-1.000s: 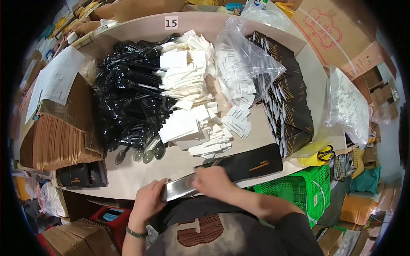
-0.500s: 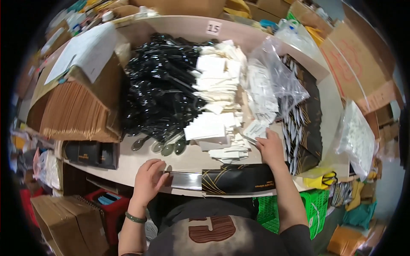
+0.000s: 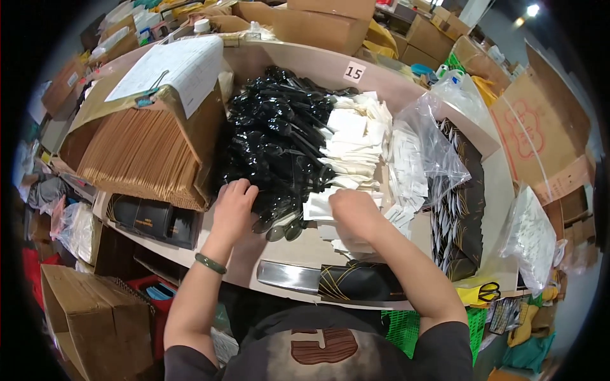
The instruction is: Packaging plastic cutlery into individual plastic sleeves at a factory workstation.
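Left hand (image 3: 235,208): moved from the metal strip (image 3: 289,275) to the black spoons (image 3: 270,143), fingers curled; grip unclear.
Right hand (image 3: 353,211): now over white packets (image 3: 356,130); can't make out any pinch.
Black sleeve (image 3: 356,283): meeting the strip, on the counter's (image 3: 298,246) near edge.

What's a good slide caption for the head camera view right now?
Left hand at the dark spoons, right hand at the flat white pieces.

Right hand (image 3: 356,213) on white packets (image 3: 356,133) (left (image 3: 234,206) near spoons (image 3: 270,143)).
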{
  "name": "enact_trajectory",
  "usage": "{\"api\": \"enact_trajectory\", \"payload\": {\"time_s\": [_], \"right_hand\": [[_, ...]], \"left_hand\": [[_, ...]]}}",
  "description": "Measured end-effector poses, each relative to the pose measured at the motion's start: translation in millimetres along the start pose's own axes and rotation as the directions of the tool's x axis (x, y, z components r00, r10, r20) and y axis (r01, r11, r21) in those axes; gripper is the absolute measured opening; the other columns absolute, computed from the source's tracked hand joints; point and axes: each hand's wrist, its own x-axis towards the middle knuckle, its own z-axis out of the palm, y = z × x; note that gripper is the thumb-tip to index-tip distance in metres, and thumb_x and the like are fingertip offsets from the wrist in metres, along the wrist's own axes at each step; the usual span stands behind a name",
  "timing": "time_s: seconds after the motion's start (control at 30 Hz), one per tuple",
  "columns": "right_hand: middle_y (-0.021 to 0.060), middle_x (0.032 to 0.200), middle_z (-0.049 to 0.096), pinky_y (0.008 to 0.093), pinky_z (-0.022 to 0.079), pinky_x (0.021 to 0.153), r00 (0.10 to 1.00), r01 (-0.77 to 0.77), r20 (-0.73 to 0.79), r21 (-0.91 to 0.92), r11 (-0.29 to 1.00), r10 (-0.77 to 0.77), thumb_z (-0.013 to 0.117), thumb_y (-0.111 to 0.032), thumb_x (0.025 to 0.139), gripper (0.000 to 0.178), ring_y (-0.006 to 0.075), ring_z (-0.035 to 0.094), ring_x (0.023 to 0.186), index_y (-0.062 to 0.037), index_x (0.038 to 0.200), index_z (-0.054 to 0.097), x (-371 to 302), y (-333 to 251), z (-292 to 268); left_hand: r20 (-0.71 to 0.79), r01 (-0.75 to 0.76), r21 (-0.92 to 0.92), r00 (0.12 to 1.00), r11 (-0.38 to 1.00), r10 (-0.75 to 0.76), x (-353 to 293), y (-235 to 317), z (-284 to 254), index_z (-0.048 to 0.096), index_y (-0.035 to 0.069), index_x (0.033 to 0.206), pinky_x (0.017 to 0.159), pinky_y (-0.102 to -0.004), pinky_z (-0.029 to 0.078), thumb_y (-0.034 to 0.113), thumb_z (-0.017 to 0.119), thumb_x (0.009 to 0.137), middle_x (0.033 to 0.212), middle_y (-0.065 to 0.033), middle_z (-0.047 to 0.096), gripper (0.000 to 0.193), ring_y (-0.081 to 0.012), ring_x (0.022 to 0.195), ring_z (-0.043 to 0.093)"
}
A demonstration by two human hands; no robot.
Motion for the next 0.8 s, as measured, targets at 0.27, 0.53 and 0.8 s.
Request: {"api": "enact_trajectory", "payload": {"time_s": [0.27, 0.53, 0.8], "right_hand": [[0.0193, 0.087, 0.065, 0.0484, 0.051, 0.073, 0.962, -0.122, 0.273, 0.385, 0.915, 0.014, 0.063, -0.020, 0.086, 0.018, 0.0399, 0.064, 0.085, -0.0015, 0.084, 0.062, -52.0, -122.0, 12.1], [0.0166, 0.082, 0.066, 0.0486, 0.049, 0.060, 0.951, -0.256, 0.277, 0.444, 0.859, 0.141, 0.065, -0.018, 0.091, 0.024, 0.0383, 0.064, 0.073, -0.0051, 0.108, 0.054, -64.8, -130.1, 18.6], [0.0224, 0.113, 0.062, 0.0489, 0.048, 0.081, 0.993, -0.051, -0.078, 0.368, 0.929, 0.086, 0.064, -0.022, 0.092, 0.021, 0.0378, 0.060, 0.099, -0.0073, 0.108, 0.066, -74.4, -142.8, 17.8]], "left_hand": [[0.096, 0.013, 0.044, 0.995, 0.999, -0.017, 19.5, -18.4, -6.8, 0.057, 0.009, 0.090, 0.075, -0.0404, 0.052, 0.012, 0.069, 0.083, 0.088, -0.0081, 0.060, 0.014, -0.0277, 0.087, 0.063], [0.164, 0.241, -0.057, 0.959, 0.969, -0.229, -39.4, 3.6, -47.6, 0.060, 0.007, 0.091, 0.071, -0.0433, 0.052, 0.009, 0.063, 0.088, 0.086, -0.0105, 0.063, 0.005, -0.0310, 0.084, 0.065], [0.116, 0.486, -0.627, 0.831, 0.609, -0.544, -116.8, 57.9, -11.6, 0.064, -0.001, 0.104, 0.072, -0.0290, 0.050, 0.009, 0.065, 0.095, 0.086, -0.0106, 0.065, 0.014, -0.0174, 0.075, 0.061]]}}
